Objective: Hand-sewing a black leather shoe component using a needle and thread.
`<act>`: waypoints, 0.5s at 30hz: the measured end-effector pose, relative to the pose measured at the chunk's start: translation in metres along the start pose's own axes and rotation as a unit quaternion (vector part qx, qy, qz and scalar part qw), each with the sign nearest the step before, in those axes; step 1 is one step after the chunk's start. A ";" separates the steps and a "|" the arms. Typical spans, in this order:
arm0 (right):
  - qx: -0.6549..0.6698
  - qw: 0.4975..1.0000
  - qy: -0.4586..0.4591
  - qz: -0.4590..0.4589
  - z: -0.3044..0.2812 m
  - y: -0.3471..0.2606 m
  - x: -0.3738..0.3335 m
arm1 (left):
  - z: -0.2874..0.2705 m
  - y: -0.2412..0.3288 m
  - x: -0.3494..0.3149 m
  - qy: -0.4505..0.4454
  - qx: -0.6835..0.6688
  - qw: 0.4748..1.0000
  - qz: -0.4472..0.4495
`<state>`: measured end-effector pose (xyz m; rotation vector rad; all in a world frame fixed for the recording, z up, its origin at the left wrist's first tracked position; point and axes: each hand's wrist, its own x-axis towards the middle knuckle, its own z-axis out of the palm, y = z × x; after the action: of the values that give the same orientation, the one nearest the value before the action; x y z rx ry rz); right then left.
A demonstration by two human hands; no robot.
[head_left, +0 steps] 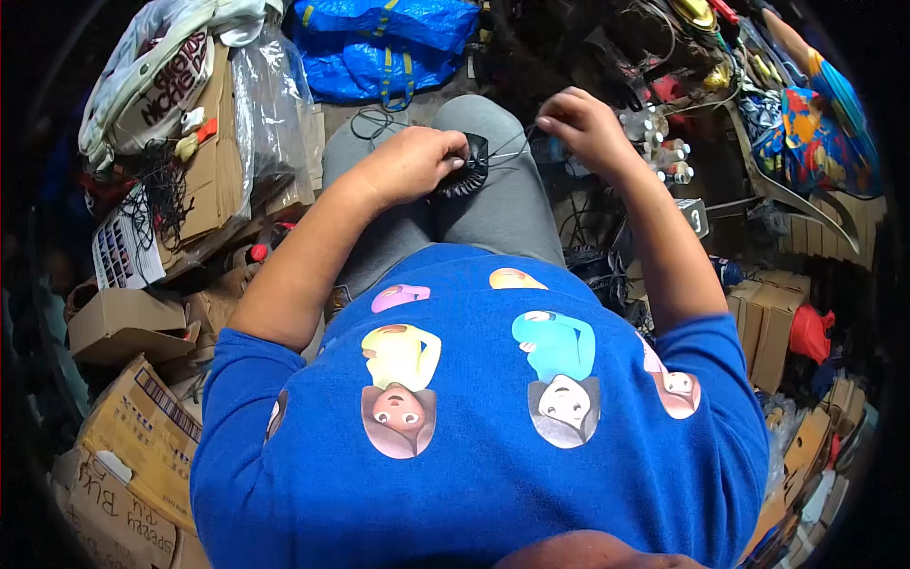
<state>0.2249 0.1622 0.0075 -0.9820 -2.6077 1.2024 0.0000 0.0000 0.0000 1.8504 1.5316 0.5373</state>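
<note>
My left hand is closed on a small black piece with a ridged edge, held above my grey-clad thighs. Its thumb and fingers pinch the piece from the left, hiding part of it. From the piece, thin dark cord stretches up to the right. My right hand is raised beyond my right knee, with thumb and forefinger pinched together on that cord. A pale thin line lies beside the cord; I cannot tell what it is. Over my left knee hangs a loose loop of black cord.
Ahead lies a blue bag with yellow-striped handles. On the left are cardboard sheets, clear plastic, tangled black cord and cardboard boxes. Several small clear bottles stand to the right, near a curved grey frame and more boxes.
</note>
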 end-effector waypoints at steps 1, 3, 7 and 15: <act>-0.123 0.992 0.018 0.017 0.007 0.003 0.013 | -0.001 -0.005 -0.002 0.007 0.005 1.000 0.003; -0.265 0.964 0.015 0.025 -0.014 0.012 0.009 | 0.016 0.012 0.008 0.038 -0.011 0.999 -0.001; -0.157 0.984 0.018 -0.082 -0.006 -0.048 0.006 | 0.002 0.004 -0.003 0.003 0.020 1.000 -0.024; -0.372 0.870 -0.051 -0.319 0.016 -0.072 -0.010 | 0.004 0.000 0.001 0.002 0.014 1.000 -0.015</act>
<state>0.1904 0.1116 0.0491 -0.0206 -3.1241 0.0754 0.0031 0.0003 -0.0029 1.8445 1.5749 0.5088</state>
